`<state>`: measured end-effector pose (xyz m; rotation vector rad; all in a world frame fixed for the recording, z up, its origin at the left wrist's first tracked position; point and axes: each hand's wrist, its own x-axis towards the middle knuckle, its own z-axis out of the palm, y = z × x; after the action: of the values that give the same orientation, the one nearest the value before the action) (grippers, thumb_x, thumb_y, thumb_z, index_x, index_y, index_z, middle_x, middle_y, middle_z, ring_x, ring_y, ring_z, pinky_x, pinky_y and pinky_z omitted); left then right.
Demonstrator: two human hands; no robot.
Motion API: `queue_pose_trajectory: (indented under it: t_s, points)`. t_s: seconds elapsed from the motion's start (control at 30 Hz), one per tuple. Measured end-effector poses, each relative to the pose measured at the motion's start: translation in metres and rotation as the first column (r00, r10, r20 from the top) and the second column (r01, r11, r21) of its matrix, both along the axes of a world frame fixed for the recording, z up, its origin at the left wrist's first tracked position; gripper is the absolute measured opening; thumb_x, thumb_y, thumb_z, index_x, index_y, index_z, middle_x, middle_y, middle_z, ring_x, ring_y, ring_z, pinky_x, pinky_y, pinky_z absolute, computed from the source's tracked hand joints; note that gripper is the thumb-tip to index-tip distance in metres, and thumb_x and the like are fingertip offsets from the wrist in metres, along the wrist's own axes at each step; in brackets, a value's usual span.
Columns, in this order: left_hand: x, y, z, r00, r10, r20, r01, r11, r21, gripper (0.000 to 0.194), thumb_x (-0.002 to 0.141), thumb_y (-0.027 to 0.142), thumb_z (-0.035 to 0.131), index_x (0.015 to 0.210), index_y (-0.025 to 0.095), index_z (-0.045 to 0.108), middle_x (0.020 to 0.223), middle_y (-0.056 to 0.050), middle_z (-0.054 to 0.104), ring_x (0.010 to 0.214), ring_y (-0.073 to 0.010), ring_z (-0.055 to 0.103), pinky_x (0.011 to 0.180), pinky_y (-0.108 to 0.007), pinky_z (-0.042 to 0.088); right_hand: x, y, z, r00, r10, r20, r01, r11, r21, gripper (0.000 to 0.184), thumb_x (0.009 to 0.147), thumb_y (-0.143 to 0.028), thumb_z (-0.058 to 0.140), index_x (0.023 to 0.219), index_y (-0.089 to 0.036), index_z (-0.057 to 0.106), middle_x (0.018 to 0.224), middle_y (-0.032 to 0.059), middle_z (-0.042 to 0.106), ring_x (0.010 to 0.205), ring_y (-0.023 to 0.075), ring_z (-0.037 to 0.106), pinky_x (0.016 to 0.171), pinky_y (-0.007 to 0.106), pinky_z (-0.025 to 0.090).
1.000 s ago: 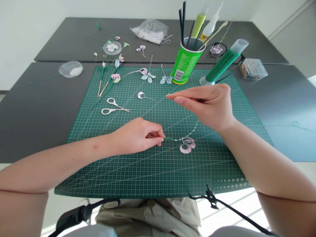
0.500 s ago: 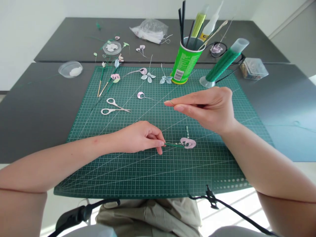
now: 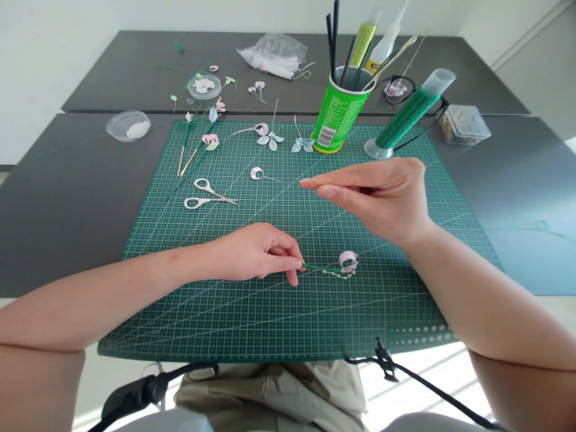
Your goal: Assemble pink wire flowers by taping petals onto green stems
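While the left hand [image 3: 263, 253] pinches a thin green stem [image 3: 321, 267] tipped with a pale lilac looped flower [image 3: 343, 257] over the green gridded cutting mat [image 3: 252, 324], the right hand [image 3: 387, 198], apart from it, pinches what may be a fine thread [image 3: 314, 182]. White-handled metal scissors [image 3: 220, 198] lie open on the mat.

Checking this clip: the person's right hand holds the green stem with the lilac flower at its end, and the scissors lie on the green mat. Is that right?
Not quite: it is the left hand, not the right hand, that holds the green stem with the lilac flower at its end, as the head view shows. The scissors do lie on the green mat.
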<state>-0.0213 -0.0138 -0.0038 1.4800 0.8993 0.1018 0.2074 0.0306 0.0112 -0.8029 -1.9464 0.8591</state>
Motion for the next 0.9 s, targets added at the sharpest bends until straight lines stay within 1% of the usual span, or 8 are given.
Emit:
queue_pose_trajectory:
  t_s: [0.23,0.33,0.43,0.5,0.6,0.77,0.83,0.9]
  points:
    - [0.001,0.000,-0.002,0.996,0.056,0.066,-0.053,0.998,-0.044,0.011,0.092,0.028,0.072,0.086,0.020,0.077,0.085,-0.002,0.084,0.048,-0.0073,0.055,0.048,-0.020,0.044,0.000,0.007,-0.002,0.995,-0.059,0.079,0.060,0.998,-0.009,0.014,0.093,-0.041,0.080,0.100,-0.032,0.089,0.086,0.0007,0.083,0.069,0.0166,0.070,0.057,0.030,0.056]
    - [-0.001,-0.001,-0.003,0.992,0.077,0.100,-0.074,0.997,-0.037,0.009,0.091,0.026,0.074,0.086,0.020,0.078,0.085,-0.002,0.085,0.050,-0.0078,0.060,0.051,-0.020,0.049,0.001,0.010,-0.002,0.992,-0.073,0.102,0.075,0.997,-0.010,0.014,0.093,-0.040,0.080,0.100,-0.032,0.089,0.084,0.0005,0.082,0.066,0.0154,0.066,0.054,0.030,0.051]
    - [-0.002,-0.002,-0.004,0.985,0.114,0.133,-0.111,0.993,-0.028,0.005,0.088,0.024,0.076,0.087,0.021,0.080,0.087,-0.003,0.086,0.059,-0.0113,0.071,0.058,-0.022,0.056,0.003,0.015,-0.002,0.988,-0.078,0.135,0.081,0.996,-0.021,0.012,0.093,-0.036,0.080,0.099,-0.031,0.089,0.076,0.0003,0.078,0.063,0.0142,0.062,0.052,0.029,0.045]
    - [-0.002,-0.002,-0.004,0.978,0.140,0.152,-0.136,0.990,-0.035,0.005,0.086,0.026,0.079,0.087,0.021,0.081,0.088,-0.005,0.086,0.066,-0.0144,0.076,0.063,-0.024,0.059,0.004,0.019,-0.002,0.984,-0.067,0.162,0.077,0.996,-0.055,0.012,0.093,-0.036,0.080,0.098,-0.030,0.089,0.070,0.0002,0.075,0.062,0.0140,0.060,0.051,0.029,0.043]
    - [-0.001,-0.002,-0.004,0.972,0.164,0.167,-0.158,0.986,-0.050,0.008,0.084,0.029,0.082,0.085,0.021,0.081,0.087,-0.006,0.086,0.068,-0.0163,0.078,0.064,-0.025,0.061,0.006,0.026,-0.005,0.984,-0.031,0.177,0.056,0.989,-0.136,0.013,0.092,-0.039,0.082,0.094,-0.029,0.089,0.070,0.0009,0.074,0.063,0.0148,0.060,0.051,0.030,0.045]
    - [-0.001,-0.002,-0.003,0.971,0.170,0.169,-0.165,0.985,-0.046,0.010,0.084,0.029,0.084,0.085,0.020,0.079,0.085,-0.006,0.085,0.070,-0.0164,0.078,0.064,-0.025,0.061,0.010,0.038,-0.020,0.992,0.039,0.124,-0.008,0.971,-0.238,0.018,0.087,-0.044,0.086,0.086,-0.027,0.088,0.072,0.0033,0.074,0.067,0.0168,0.062,0.057,0.032,0.051]
    - [-0.001,-0.002,-0.004,0.967,0.174,0.188,-0.169,0.985,-0.041,0.009,0.085,0.026,0.083,0.085,0.019,0.076,0.085,-0.004,0.085,0.067,-0.0138,0.077,0.063,-0.023,0.060,0.011,0.041,-0.023,0.991,0.047,0.126,-0.015,0.969,-0.247,0.019,0.086,-0.045,0.087,0.085,-0.026,0.088,0.071,0.0034,0.074,0.066,0.0163,0.061,0.056,0.031,0.049]
    - [-0.002,-0.001,-0.005,0.959,0.172,0.223,-0.168,0.985,-0.036,0.009,0.088,0.022,0.080,0.085,0.019,0.072,0.087,-0.004,0.085,0.065,-0.0111,0.074,0.062,-0.021,0.058,0.012,0.041,-0.021,0.988,0.044,0.146,-0.006,0.967,-0.253,0.020,0.086,-0.045,0.086,0.084,-0.025,0.088,0.069,0.0032,0.073,0.064,0.0157,0.058,0.054,0.031,0.045]
